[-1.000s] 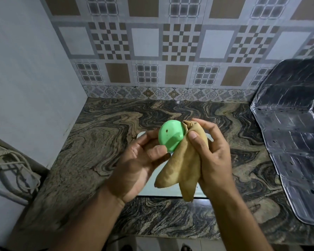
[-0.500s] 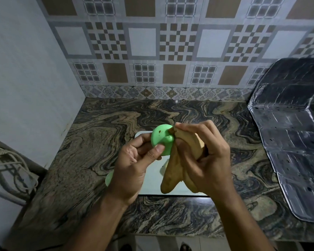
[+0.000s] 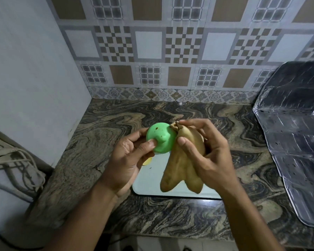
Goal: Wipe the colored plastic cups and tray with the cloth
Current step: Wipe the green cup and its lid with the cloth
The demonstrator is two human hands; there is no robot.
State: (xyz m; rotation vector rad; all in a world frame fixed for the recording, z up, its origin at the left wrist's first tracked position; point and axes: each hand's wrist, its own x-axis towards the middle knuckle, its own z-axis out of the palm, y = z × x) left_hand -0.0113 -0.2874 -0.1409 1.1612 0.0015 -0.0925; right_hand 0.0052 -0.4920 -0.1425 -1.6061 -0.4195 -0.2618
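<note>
Left hand (image 3: 127, 160) grips green cup (image 3: 160, 137) | right hand (image 3: 207, 156) bunches cloth (image 3: 181, 167)

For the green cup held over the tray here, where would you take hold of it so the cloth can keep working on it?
Best taken by its side wall, from the left. The green cup lies tilted with its base toward the camera, and the left hand already has its grip there, thumb on the base. That seems sound: the right hand presses the cloth on the cup's right side, above the tray.
</note>
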